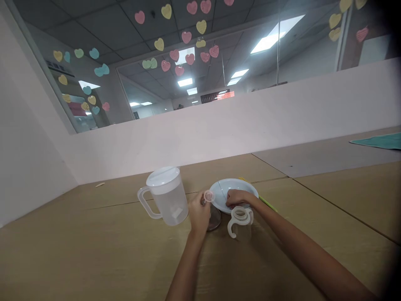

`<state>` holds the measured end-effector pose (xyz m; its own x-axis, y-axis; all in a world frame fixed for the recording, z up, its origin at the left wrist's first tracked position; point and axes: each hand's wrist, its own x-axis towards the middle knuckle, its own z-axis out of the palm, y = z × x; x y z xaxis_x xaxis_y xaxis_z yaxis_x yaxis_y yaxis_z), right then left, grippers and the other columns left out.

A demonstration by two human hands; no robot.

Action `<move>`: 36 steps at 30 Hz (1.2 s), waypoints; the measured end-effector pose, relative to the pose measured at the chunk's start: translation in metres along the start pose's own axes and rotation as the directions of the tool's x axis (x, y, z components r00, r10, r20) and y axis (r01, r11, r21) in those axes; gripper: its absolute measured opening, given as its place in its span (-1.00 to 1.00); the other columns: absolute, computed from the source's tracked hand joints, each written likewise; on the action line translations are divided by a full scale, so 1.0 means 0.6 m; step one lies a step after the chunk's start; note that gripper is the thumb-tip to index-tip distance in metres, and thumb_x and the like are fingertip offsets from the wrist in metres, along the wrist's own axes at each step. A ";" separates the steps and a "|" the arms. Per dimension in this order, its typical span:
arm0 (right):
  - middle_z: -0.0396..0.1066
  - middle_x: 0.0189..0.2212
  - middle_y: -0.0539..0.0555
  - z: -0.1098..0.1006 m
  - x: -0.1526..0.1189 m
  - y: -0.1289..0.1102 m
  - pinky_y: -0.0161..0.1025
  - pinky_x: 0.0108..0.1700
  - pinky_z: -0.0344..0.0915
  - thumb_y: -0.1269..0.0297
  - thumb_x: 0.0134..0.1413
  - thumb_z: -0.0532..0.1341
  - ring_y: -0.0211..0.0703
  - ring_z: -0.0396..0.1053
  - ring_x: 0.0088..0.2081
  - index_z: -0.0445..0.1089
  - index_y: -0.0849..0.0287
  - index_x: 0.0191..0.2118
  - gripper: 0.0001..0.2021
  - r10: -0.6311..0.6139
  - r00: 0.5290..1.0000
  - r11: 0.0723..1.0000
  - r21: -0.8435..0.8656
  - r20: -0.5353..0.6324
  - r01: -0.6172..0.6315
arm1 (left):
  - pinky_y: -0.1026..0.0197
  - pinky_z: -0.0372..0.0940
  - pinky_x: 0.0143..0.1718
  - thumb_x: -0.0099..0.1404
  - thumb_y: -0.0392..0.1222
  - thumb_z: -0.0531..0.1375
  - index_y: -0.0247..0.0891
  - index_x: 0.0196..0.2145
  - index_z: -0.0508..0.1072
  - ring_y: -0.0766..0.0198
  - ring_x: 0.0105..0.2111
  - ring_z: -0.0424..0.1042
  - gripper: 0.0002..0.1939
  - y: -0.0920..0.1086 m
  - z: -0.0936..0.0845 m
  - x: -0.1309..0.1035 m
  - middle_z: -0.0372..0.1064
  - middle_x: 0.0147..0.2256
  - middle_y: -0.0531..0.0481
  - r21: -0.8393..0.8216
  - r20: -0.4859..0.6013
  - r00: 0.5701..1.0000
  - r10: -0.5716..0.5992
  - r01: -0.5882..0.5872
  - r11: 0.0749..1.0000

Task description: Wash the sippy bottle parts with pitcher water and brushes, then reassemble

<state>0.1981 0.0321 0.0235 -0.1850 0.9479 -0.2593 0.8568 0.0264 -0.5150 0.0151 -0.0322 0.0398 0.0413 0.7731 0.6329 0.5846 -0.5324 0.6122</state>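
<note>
A small round translucent piece (209, 196) is held between the fingers of my left hand (199, 211), just left of a white bowl (219, 186). My right hand (235, 198) is closed over the inside of the bowl, and what its fingers hold, if anything, is hidden. Beneath my left hand, a dark round object (214, 219) is partly covered. A clear cup with a white handled top (240, 214) stands in front of the bowl. To the left is a translucent lidded pitcher (171, 200).
A yellow-green stick (268, 204) lies behind and right of the bowl. A teal cloth (380, 141) rests at the far right. On the wooden table (94, 242), a small flat piece (100, 184) lies near the back wall.
</note>
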 end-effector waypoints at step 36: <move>0.42 -0.53 0.00 -0.069 -0.125 -0.063 -0.40 -0.48 0.10 0.37 -0.18 0.08 -0.30 0.28 -0.49 0.47 0.21 -0.42 -0.78 -0.491 0.862 0.871 -0.055 -0.127 0.488 | 0.04 0.00 0.14 0.29 -0.09 0.00 -0.16 -0.28 0.48 0.25 -0.29 0.42 -0.73 -0.037 0.089 -0.042 0.49 -0.31 0.03 -0.128 0.219 0.965 0.146 -0.120 0.984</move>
<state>0.1997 -0.0266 0.0960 -0.5190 0.8443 0.1336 0.6821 0.5032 -0.5306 0.0442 -0.0216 -0.0151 0.3024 0.7436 0.5963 0.4667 -0.6610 0.5876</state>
